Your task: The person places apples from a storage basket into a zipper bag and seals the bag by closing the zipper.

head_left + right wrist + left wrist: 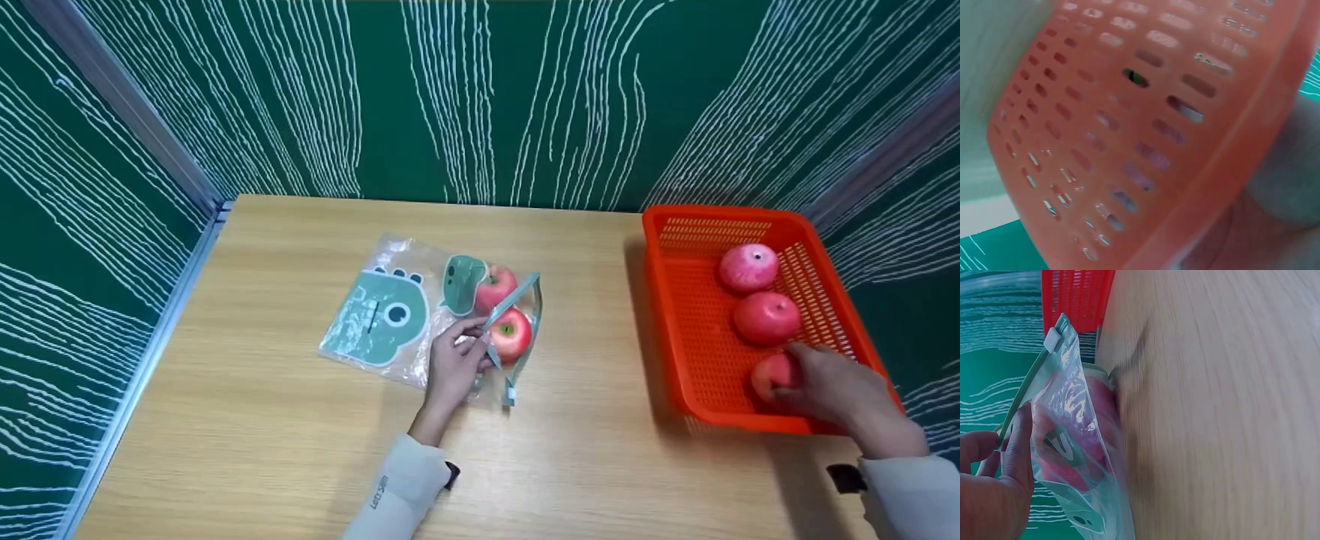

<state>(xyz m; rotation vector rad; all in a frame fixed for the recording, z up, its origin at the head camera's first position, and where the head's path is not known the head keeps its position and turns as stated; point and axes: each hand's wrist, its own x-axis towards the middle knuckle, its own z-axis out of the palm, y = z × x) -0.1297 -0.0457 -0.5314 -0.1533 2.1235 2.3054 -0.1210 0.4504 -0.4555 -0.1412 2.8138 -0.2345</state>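
A clear zip bag (420, 360) with a green cartoon print lies on the table, its mouth parted toward the right. Inside are two red apples (511, 334). My left hand (454, 364) pinches the bag's green zip edge between thumb and fingers; the left wrist view shows this hand (1002, 478) and the white slider (1052, 340) at the edge's far end. Over at the right, my right hand (836, 390) reaches into an orange plastic basket (664, 322) with its fingers curled round an apple (772, 375). In the right wrist view, the basket wall (1112, 129) hides most of that hand.
Two more apples (766, 319) sit in the basket, behind the one in my hand. The wooden table (300, 442) ends at a green wall (502, 97) with white wavy lines. A metal frame strip (142, 367) runs along the left side.
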